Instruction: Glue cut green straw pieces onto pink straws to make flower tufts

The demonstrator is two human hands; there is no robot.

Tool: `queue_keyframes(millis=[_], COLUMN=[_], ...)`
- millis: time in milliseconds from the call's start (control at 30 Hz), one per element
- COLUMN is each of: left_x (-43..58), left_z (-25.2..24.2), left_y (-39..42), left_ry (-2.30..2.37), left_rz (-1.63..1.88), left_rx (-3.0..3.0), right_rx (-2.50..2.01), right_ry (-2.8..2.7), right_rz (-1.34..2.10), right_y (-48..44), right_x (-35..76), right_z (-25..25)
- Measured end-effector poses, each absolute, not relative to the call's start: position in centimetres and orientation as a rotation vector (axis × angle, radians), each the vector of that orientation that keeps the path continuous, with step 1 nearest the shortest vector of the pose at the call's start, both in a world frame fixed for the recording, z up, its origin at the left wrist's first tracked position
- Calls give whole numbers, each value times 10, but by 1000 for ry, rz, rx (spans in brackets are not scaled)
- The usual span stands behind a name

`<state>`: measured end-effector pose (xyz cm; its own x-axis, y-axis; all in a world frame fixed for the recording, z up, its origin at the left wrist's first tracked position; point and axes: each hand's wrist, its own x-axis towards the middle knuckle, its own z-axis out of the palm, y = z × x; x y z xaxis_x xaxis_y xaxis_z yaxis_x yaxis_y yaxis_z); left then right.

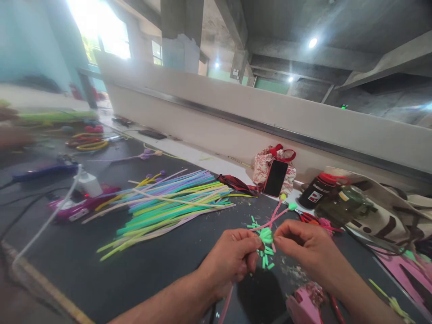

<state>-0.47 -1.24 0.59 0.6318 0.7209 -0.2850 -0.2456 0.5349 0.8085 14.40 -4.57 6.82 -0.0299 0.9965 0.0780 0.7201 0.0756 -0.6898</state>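
Between the thumb and fingers of my left hand (234, 254) is a small green pipe-cleaner flower (266, 235). A pink stem (227, 302) shows below that hand; whether it joins the flower is hidden. My right hand (303, 240) is closed in a pinch at the flower's right edge, and what its fingertips hold is too small to make out. Short cut green pieces (266, 261) lie on the dark table beneath and behind my hands. Just beyond them are pink pipe-cleaner stems (275, 216) with green and yellow tips.
A bundle of coloured pipe cleaners (175, 202) spreads across the table's middle. A purple glue gun (83, 204) and cables are at left. A phone (276, 177) leans on a patterned bag (261, 164). A black bottle (317, 191), scissors (308, 218) and pink tool (305, 303) lie rightward.
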Motion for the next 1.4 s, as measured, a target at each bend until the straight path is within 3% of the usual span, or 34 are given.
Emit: queue_keyframes(millis=[400,700,1400], left_x=[-6,-4,-3], left_z=[6,9,8], left_y=[-11,-20,-24], left_ry=[544,464,539], left_rz=[707,764,766], left_rx=[711,783,837], right_rx=[-1684,-1347,-1371], right_ry=[-1783,-1613,-1632], right_rz=[683,1079,892], right_y=[-50,-55,-56], right_x=[145,147,122], right_z=[75,60,56])
